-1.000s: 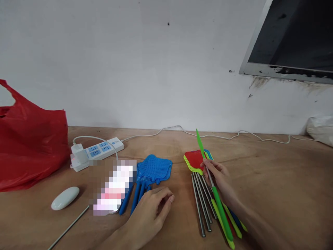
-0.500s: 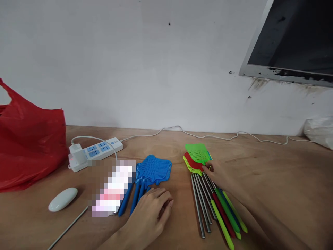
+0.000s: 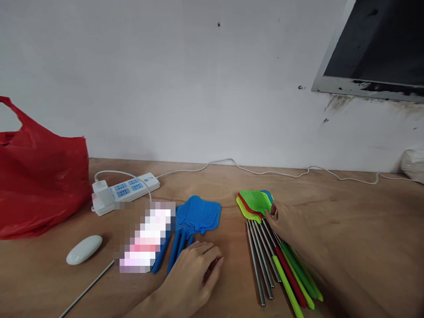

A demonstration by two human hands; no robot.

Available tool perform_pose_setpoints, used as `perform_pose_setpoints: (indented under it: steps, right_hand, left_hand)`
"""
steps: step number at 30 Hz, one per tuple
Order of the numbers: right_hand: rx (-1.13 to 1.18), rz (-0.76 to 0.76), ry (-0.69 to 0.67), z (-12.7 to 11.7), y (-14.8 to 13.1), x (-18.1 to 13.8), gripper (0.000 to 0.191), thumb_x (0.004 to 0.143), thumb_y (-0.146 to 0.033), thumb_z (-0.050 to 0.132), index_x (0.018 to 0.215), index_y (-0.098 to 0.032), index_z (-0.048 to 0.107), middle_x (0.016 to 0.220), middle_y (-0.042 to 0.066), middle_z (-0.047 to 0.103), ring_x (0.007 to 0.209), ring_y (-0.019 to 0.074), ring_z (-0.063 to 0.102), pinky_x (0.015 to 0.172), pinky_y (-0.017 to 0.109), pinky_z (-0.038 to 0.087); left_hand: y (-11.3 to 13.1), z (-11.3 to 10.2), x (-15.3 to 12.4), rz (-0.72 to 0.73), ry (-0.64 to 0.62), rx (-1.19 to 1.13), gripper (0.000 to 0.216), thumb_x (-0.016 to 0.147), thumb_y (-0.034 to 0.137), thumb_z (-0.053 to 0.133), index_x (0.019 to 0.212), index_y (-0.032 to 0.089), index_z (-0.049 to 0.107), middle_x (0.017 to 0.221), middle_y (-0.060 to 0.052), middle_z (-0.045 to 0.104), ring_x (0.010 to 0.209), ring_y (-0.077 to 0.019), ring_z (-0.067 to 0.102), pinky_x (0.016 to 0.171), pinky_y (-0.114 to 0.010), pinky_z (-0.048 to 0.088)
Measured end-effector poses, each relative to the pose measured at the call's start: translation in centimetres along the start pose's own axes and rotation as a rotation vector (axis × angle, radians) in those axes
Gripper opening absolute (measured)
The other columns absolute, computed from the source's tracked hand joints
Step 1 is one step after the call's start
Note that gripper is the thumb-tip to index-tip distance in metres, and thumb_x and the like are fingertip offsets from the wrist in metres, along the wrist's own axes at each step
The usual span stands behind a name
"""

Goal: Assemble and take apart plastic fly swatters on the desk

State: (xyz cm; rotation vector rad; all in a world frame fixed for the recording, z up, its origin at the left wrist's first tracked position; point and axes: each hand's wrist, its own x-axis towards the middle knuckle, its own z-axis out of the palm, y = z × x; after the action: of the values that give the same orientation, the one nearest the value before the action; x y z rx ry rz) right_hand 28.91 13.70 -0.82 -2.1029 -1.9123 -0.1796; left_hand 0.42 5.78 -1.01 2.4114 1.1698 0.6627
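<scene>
My left hand (image 3: pixel 195 269) rests palm down on the table, fingers loosely bent and thumb apart, beside the blue handles (image 3: pixel 174 251) of several fly swatters. Their mesh heads (image 3: pixel 200 214) overlap just beyond my fingertips. To the right, my right hand (image 3: pixel 281 221) closes thumb and fingers at the neck of a green fly swatter (image 3: pixel 255 201). Its head lies over a red fly swatter (image 3: pixel 243 204) and a yellow-green fly swatter (image 3: pixel 243 213). A blue head (image 3: pixel 268 194) peeks out behind. Metal rods (image 3: pixel 260 260) and coloured handles (image 3: pixel 289 276) fan toward me; my palm hides some stems.
A blurred-out phone-shaped object (image 3: pixel 147 238) lies left of the blue swatters. Further left are a white oval object (image 3: pixel 84 249), a power strip (image 3: pixel 144 181) with a plugged-in charger, and a red plastic bag (image 3: pixel 43 181). A white cable (image 3: pixel 265 171) runs along the wall.
The green head has come down toward me and now covers more of the red one. Its handle has shifted among the others. My left hand has stayed put; the view has turned slightly.
</scene>
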Motion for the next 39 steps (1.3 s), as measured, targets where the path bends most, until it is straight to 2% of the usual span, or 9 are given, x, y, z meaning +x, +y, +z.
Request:
perform_pose_setpoints:
  steps: [3, 7, 10, 15, 23, 29, 33, 39]
  right_hand:
    - [0.083, -0.102, 0.058, -0.5, -0.2, -0.1, 0.016, 0.087, -0.032, 0.054, 0.076, -0.022, 0.058, 0.066, 0.003, 0.063, 0.062, 0.0208, 0.058, 0.055, 0.028, 0.025]
    - [0.200, -0.316, -0.033, -0.9, -1.3, -1.1, 0.023, 0.086, -0.028, 0.054, 0.065, -0.022, 0.056, 0.061, 0.001, 0.062, 0.060, 0.0174, 0.057, 0.057, 0.028, 0.031]
    - [0.149, -0.367, -0.087, -1.1, -2.1, -2.0, 0.016, 0.079, -0.022, 0.060, 0.063, -0.021, 0.058, 0.066, 0.002, 0.067, 0.064, 0.0179, 0.059, 0.058, 0.028, 0.028]
    - [0.053, -0.322, -0.163, -1.6, -2.2, -2.3, 0.008, 0.077, -0.021, 0.062, 0.069, -0.021, 0.065, 0.070, 0.003, 0.070, 0.067, 0.0197, 0.061, 0.057, 0.029, 0.026]
    - [0.072, -0.290, -0.268, -2.2, -2.4, -2.4, 0.019, 0.079, -0.031, 0.065, 0.063, -0.022, 0.068, 0.068, 0.004, 0.070, 0.066, 0.0203, 0.061, 0.057, 0.029, 0.027]
    - [0.012, -0.266, -0.235, -1.9, -2.4, -2.8, 0.008, 0.075, -0.024, 0.065, 0.070, -0.021, 0.070, 0.074, 0.005, 0.072, 0.070, 0.0222, 0.063, 0.057, 0.030, 0.025]
    - [0.011, -0.272, -0.224, -1.6, -2.4, -3.0, 0.012, 0.077, -0.030, 0.065, 0.070, -0.021, 0.069, 0.074, 0.006, 0.072, 0.072, 0.0240, 0.064, 0.057, 0.031, 0.025]
    - [-0.008, -0.213, -0.222, -1.7, -3.1, -3.2, 0.010, 0.074, -0.029, 0.068, 0.067, -0.022, 0.068, 0.073, 0.006, 0.072, 0.072, 0.0258, 0.064, 0.056, 0.030, 0.025]
  left_hand:
    - [0.0, 0.0, 0.0, -0.003, 0.012, 0.011, 0.024, 0.095, 0.018, 0.039, 0.079, 0.020, 0.056, 0.078, -0.002, 0.064, 0.073, -0.0196, 0.060, 0.067, -0.031, 0.042]
    - [0.1, -0.2, 0.1, -0.019, 0.009, 0.034, 0.025, 0.096, 0.019, 0.038, 0.077, 0.020, 0.056, 0.077, -0.003, 0.064, 0.073, -0.0198, 0.060, 0.066, -0.031, 0.042]
    - [0.2, -0.3, 0.1, -0.019, 0.012, 0.040, 0.025, 0.095, 0.019, 0.038, 0.076, 0.020, 0.056, 0.077, -0.003, 0.064, 0.073, -0.0201, 0.060, 0.066, -0.030, 0.042]
    - [0.2, -0.4, 0.1, -0.014, 0.019, 0.043, 0.025, 0.095, 0.018, 0.039, 0.078, 0.020, 0.057, 0.076, -0.003, 0.064, 0.073, -0.0202, 0.061, 0.067, -0.031, 0.042]
    - [0.2, -0.6, 0.3, -0.003, 0.012, 0.045, 0.025, 0.095, 0.017, 0.039, 0.079, 0.020, 0.058, 0.077, -0.003, 0.065, 0.073, -0.0202, 0.062, 0.068, -0.031, 0.042]
    - [0.1, -0.6, 0.3, -0.004, 0.001, 0.060, 0.024, 0.095, 0.017, 0.040, 0.079, 0.019, 0.058, 0.078, -0.004, 0.065, 0.074, -0.0207, 0.062, 0.068, -0.031, 0.042]
    - [0.2, -0.6, 0.3, -0.001, -0.001, 0.065, 0.024, 0.095, 0.017, 0.040, 0.079, 0.019, 0.058, 0.078, -0.004, 0.066, 0.073, -0.0208, 0.062, 0.068, -0.031, 0.042]
    - [0.0, -0.3, 0.2, 0.010, -0.001, 0.073, 0.023, 0.095, 0.016, 0.040, 0.081, 0.020, 0.059, 0.079, -0.004, 0.066, 0.075, -0.0209, 0.062, 0.069, -0.031, 0.043]
